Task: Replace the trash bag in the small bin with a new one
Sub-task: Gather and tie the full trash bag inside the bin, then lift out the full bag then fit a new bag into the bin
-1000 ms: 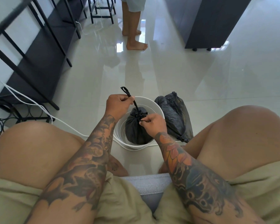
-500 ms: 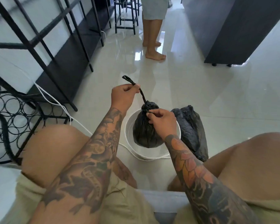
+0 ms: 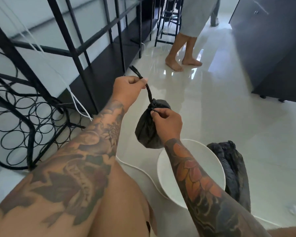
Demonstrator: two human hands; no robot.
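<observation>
A tied black trash bag [image 3: 146,130] hangs in the air above and to the left of the small white bin [image 3: 167,170]. My left hand [image 3: 129,88] pinches the bag's long twisted tail and pulls it up to the left. At the knot, my right hand [image 3: 167,123] grips the bag's neck. The bin stands on the floor between my knees, and my right forearm hides part of its inside. A second crumpled black bag [image 3: 232,170] lies on the floor against the bin's right side.
A black metal shelf frame [image 3: 75,48] and a wire ring rack [image 3: 24,120] stand at the left, with white cables [image 3: 77,106] trailing on the glossy floor. Another person's bare legs [image 3: 183,55] stand ahead. A dark cabinet [image 3: 272,48] fills the right.
Both hands have lifted the tied bag up out of the bin and leftward. The camera has tilted up, so the bin now sits lower in view.
</observation>
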